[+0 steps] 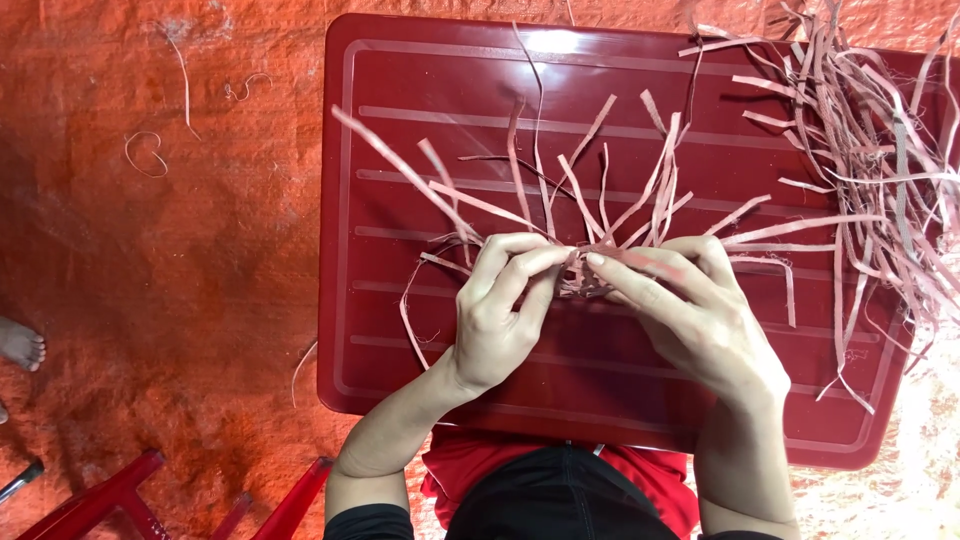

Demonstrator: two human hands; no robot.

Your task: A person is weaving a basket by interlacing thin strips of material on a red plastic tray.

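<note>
Over a red plastic table (600, 90), my left hand (500, 315) and my right hand (690, 310) meet fingertip to fingertip. Both pinch a small bundle of thin pale strips (585, 205) that fans out away from me above the fingers. The knot-like middle of the bundle sits between my thumbs and forefingers, partly hidden by them. A few strip ends hang down on the left of my left hand.
A large loose heap of the same pale strips (865, 150) lies on the table's right end, spilling over its edge. An orange tarp (150, 260) covers the ground, with stray strips on it. Another person's bare foot (20, 345) shows at the left edge. Red stool legs (110, 495) stand bottom left.
</note>
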